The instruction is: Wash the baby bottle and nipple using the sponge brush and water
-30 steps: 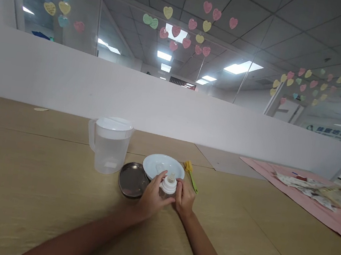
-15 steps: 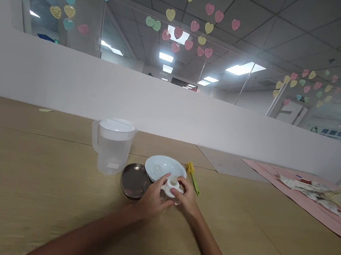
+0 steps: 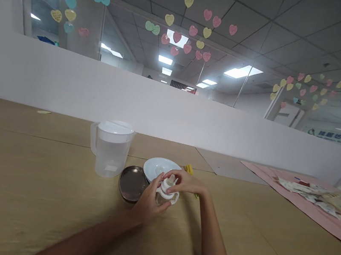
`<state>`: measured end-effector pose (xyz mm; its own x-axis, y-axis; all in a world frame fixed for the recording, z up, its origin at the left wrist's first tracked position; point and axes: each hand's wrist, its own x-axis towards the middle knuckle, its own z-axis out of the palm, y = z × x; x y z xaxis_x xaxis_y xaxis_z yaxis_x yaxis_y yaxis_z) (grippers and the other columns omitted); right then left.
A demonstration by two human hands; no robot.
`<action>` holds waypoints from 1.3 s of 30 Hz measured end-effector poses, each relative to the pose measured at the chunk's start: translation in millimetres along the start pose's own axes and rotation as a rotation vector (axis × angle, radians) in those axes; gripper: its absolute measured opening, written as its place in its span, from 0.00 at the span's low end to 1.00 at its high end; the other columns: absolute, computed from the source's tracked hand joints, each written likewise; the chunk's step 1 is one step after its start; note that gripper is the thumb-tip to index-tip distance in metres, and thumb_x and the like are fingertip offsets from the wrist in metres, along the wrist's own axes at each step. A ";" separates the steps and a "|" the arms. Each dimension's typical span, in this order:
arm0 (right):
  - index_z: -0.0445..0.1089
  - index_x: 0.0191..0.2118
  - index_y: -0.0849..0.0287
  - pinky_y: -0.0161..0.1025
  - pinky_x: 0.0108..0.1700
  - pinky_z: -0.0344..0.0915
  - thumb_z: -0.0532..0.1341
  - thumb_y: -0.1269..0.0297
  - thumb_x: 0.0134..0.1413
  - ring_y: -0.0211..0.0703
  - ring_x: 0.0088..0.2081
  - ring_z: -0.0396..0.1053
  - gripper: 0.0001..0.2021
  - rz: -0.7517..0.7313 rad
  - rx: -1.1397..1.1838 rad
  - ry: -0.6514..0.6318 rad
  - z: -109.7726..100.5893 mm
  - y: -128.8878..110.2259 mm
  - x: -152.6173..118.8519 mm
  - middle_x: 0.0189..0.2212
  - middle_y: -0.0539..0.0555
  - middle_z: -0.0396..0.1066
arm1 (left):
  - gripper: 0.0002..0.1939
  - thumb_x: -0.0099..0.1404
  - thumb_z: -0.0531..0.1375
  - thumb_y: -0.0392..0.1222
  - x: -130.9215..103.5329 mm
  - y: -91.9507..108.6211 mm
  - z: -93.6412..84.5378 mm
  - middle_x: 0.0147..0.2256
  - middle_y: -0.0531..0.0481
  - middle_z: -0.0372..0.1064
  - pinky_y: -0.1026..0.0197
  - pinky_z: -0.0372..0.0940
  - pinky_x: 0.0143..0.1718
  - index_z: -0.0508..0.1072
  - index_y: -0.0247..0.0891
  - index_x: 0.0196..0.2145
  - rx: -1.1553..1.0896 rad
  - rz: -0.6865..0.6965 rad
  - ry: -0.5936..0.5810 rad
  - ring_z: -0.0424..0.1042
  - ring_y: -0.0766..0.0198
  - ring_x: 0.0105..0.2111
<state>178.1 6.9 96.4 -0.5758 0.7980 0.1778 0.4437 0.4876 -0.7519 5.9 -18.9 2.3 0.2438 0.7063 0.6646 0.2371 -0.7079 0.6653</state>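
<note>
Higher now, the right hand (image 3: 183, 182) pinches the bottle (image 3: 165, 192)'s collar; the left (image 3: 149, 202) grips its body, before the plate (image 3: 158, 167)'s edge.

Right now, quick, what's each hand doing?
Left hand: closed around the baby bottle, holding its body.
Right hand: fingers gripping the bottle's white collar, near the nipple.

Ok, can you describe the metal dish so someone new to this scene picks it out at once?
On the light wood-look table, find the tall translucent pitcher with the white lid. Just right of it and nearer the person, beside the left hand, lies the shallow metal dish. Its dark, shiny surface sets it apart from the pale, wider bowl behind it.
</note>
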 end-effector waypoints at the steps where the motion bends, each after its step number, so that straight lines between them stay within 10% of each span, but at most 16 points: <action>1: 0.72 0.37 0.57 0.30 0.27 0.61 0.68 0.58 0.31 0.34 0.28 0.63 0.21 0.001 -0.011 -0.007 3.3 -1.8 5.4 0.29 0.49 0.68 | 0.37 0.51 0.61 0.39 0.3 0.1 -0.3 0.53 0.41 0.57 0.52 0.59 0.50 0.49 0.38 0.57 0.003 0.008 0.018 0.61 0.55 0.50; 11: 0.66 0.43 0.62 0.36 0.28 0.66 0.65 0.56 0.38 0.41 0.31 0.68 0.23 -0.090 0.613 0.050 7.8 42.1 15.6 0.34 0.55 0.69 | 0.39 0.50 0.62 0.40 0.0 -1.1 0.3 0.46 0.44 0.64 0.53 0.60 0.47 0.48 0.38 0.57 0.090 0.004 0.029 0.65 0.57 0.45; 21: 0.68 0.37 0.52 0.51 0.47 0.63 0.60 0.40 0.35 0.44 0.39 0.67 0.25 -0.312 0.907 0.727 15.6 65.8 21.5 0.38 0.54 0.68 | 0.38 0.51 0.60 0.44 0.2 -3.8 -2.7 0.44 0.43 0.64 0.52 0.59 0.46 0.48 0.37 0.57 0.283 0.094 0.042 0.64 0.55 0.44; 33: 0.64 0.36 0.51 0.46 0.48 0.63 0.64 0.57 0.40 0.38 0.39 0.67 0.14 -0.308 1.082 0.896 13.4 85.6 37.9 0.34 0.48 0.68 | 0.35 0.54 0.59 0.45 1.7 1.3 -4.4 0.43 0.42 0.65 0.53 0.58 0.47 0.51 0.35 0.56 0.301 0.146 0.019 0.64 0.55 0.44; 39: 0.61 0.41 0.52 0.43 0.42 0.66 0.61 0.56 0.44 0.36 0.34 0.67 0.17 -0.172 0.799 1.055 23.7 90.1 50.5 0.33 0.48 0.66 | 0.33 0.55 0.58 0.44 1.7 3.8 -5.7 0.45 0.41 0.63 0.52 0.57 0.47 0.51 0.36 0.56 0.308 0.126 -0.020 0.63 0.54 0.45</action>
<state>172.7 82.7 22.6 0.3808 0.8145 0.4377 -0.3104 0.5585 -0.7693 1.9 -20.3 7.9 0.3070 0.6153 0.7261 0.4761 -0.7599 0.4427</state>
